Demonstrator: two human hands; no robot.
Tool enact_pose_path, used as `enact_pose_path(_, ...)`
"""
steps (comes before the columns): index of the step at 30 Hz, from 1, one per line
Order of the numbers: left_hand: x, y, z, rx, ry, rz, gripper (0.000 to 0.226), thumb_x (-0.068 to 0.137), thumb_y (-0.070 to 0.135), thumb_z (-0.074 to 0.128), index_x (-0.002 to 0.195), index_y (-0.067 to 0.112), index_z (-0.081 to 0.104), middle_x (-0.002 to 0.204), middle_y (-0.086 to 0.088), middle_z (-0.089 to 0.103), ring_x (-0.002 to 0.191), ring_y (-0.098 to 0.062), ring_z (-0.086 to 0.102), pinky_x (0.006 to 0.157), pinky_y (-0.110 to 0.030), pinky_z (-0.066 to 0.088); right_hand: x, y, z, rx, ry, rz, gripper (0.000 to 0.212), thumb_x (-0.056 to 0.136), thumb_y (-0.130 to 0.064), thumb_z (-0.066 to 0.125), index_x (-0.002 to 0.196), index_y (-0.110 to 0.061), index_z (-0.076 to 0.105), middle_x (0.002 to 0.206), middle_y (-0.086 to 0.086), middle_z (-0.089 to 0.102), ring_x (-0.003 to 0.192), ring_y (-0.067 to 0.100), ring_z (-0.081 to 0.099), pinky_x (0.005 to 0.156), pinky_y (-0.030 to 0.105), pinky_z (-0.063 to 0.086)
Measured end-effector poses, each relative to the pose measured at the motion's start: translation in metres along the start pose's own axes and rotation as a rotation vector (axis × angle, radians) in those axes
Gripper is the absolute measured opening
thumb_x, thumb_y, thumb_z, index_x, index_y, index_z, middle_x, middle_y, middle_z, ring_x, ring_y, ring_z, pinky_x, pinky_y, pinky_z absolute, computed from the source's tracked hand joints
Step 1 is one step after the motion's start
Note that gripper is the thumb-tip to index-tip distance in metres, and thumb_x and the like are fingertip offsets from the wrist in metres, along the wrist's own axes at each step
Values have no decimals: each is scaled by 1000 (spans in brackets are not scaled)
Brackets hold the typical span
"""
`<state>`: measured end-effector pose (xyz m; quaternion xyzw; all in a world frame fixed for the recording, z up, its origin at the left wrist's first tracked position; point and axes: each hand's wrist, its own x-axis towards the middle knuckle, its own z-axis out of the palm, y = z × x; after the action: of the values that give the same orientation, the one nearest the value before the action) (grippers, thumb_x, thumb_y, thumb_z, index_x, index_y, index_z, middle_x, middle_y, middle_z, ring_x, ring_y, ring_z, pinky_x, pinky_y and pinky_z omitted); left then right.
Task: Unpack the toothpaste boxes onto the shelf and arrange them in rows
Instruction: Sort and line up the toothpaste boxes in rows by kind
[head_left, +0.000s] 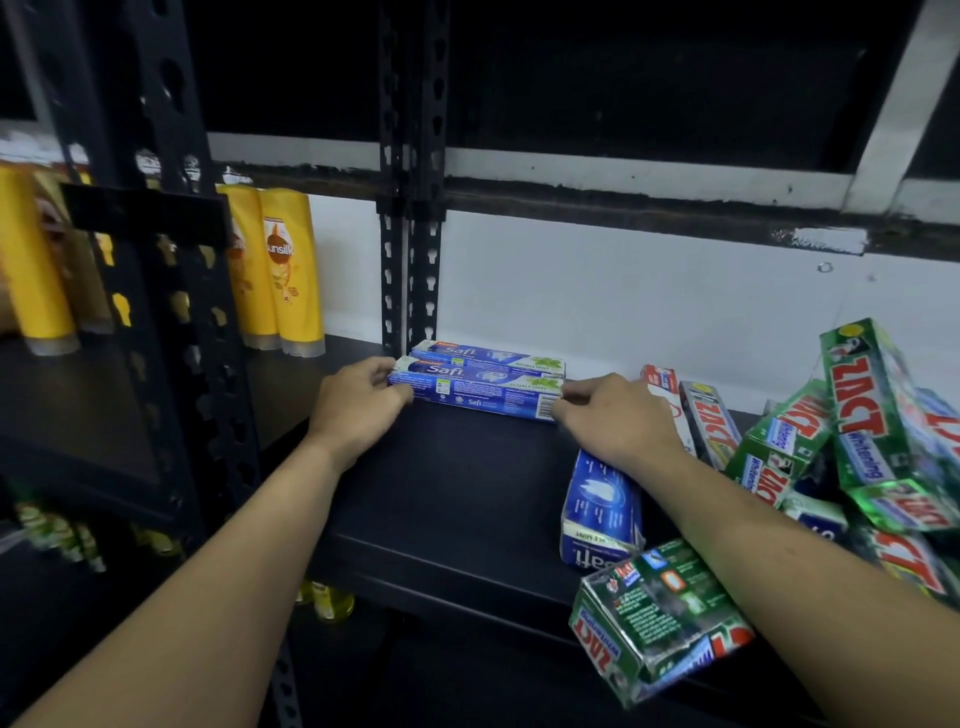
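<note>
glossy printed cardboard on the safi box (475, 397) — beneath it a matt black shelf (457, 488); perforated painted-metal upright (413, 208) behind it.

Dim overall; the top is near black, the white wall (623, 291) brightest. Glare streaks the green boxes (878, 415); wide-angle edges bend and blur.

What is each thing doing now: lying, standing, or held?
Front blue box, flat on the shelf, held at both ends.
Back blue box, flat behind it, untouched.
Third blue box, flat, beside the heap.
Green boxes, heaped, not in rows.
Yellow bottles, standing side by side.
Left hand, holds the front box's left end.
Right hand, holds its right end.
</note>
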<state>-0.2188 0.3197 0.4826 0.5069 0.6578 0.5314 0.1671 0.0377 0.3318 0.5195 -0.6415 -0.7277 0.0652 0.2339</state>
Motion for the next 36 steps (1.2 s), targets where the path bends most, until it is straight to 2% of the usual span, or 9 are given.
enact_pose_path(6, -1, 1, 0, -40, -63, 0, 50, 78, 6, 61, 127, 18, 63, 124, 6, 67, 109, -5, 59, 91, -19, 40, 1, 0, 0, -22, -29, -7, 38, 87, -52, 51, 122, -43, 63, 110, -2, 71, 100, 22, 64, 96, 35, 48)
enact_pose_path(8, 1, 0, 0, -45, -67, -15, 56, 78, 8, 62, 133, 17, 60, 129, 4, 65, 114, -6, 58, 93, -20, 41, 2, 0, 0, -21, -37, -11, 37, 87, -52, 51, 121, -42, 63, 108, -3, 71, 99, 21, 65, 96, 36, 48)
enact_pose_path(11, 4, -3, 1, -31, -27, -11, 53, 79, 15, 65, 131, 18, 61, 129, 5, 65, 111, -4, 58, 95, -21, 42, 4, 1, 2, 14, -23, 4, 37, 86, -52, 55, 117, -34, 63, 110, -8, 71, 99, 18, 65, 97, 36, 47)
enact_pose_path(14, 6, -7, 0, 4, 101, -14, 41, 82, 21, 66, 122, 17, 67, 120, 2, 70, 103, -6, 62, 96, -23, 45, 6, 4, 6, 48, 13, 17, 27, 83, -50, 58, 101, -31, 60, 101, -11, 72, 92, 15, 65, 93, 36, 48)
enact_pose_path(17, 6, -9, -1, -11, 219, -52, 25, 82, 21, 65, 105, 17, 73, 97, 1, 74, 95, -14, 68, 91, -29, 52, 8, 5, 7, 40, 36, 18, 20, 82, -48, 59, 90, -29, 57, 93, -10, 70, 87, 16, 63, 89, 34, 48)
enact_pose_path(20, 6, -8, -1, -1, 213, -51, 21, 82, 21, 65, 100, 19, 75, 88, 3, 74, 89, -13, 68, 85, -24, 51, 9, 6, 9, 38, 41, 20, 19, 81, -48, 58, 87, -30, 57, 91, -11, 70, 85, 15, 63, 87, 34, 48)
enact_pose_path(22, 5, -7, 0, 17, 180, -39, 23, 82, 21, 65, 102, 19, 76, 90, 5, 74, 89, -10, 66, 82, -20, 46, 10, 6, 10, 43, 39, 21, 20, 81, -49, 59, 88, -30, 57, 90, -12, 70, 84, 14, 64, 88, 34, 49)
enact_pose_path(29, 2, -3, 0, 5, 114, -13, 31, 83, 18, 65, 113, 15, 73, 105, 2, 73, 95, -7, 63, 91, -20, 46, 12, 8, 11, 46, 20, 14, 23, 79, -51, 57, 92, -32, 60, 91, -15, 70, 86, 12, 64, 88, 35, 49)
enact_pose_path(36, 4, -2, 1, 2, 96, -15, 37, 80, 19, 66, 117, 14, 72, 111, 2, 73, 103, -9, 64, 100, -27, 48, 14, 8, 11, 35, 2, 4, 24, 78, -52, 55, 95, -35, 58, 94, -15, 71, 89, 13, 63, 91, 35, 48)
